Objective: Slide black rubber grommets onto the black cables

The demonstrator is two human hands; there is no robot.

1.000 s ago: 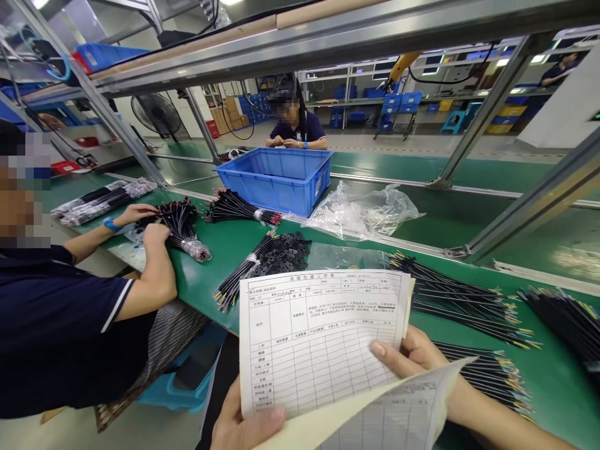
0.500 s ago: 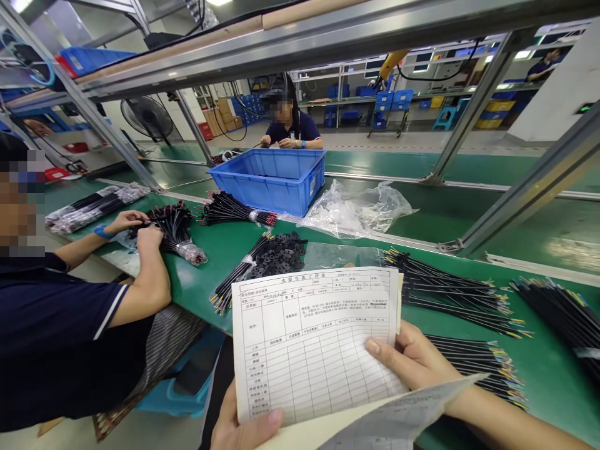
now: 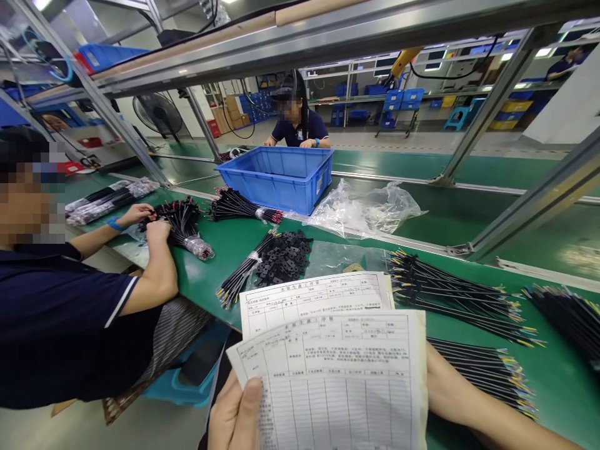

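Well to the left of the blue bin (image 3: 276,187), a co-worker's hands (image 3: 158,231) touch a bundle of black cables (image 3: 182,228). On the near side of the bin, the left hand (image 3: 237,409) grips the front sheet (image 3: 328,387), thumb pressed over its left edge; the rear sheet (image 3: 265,306) shows above it, between it and the bin. Should that thumb slacken, the front sheet could slide or curl. Just before the bin lie small black parts (image 3: 284,256), which a dipping paper edge might scatter. Nearer and to the bin's right, the right hand (image 3: 432,375) is mostly hidden behind the paper; I cannot tell its grip, and a loose one might let the sheets separate. Right of the bin, a sweeping forearm could disarrange the fanned cables (image 3: 459,294).
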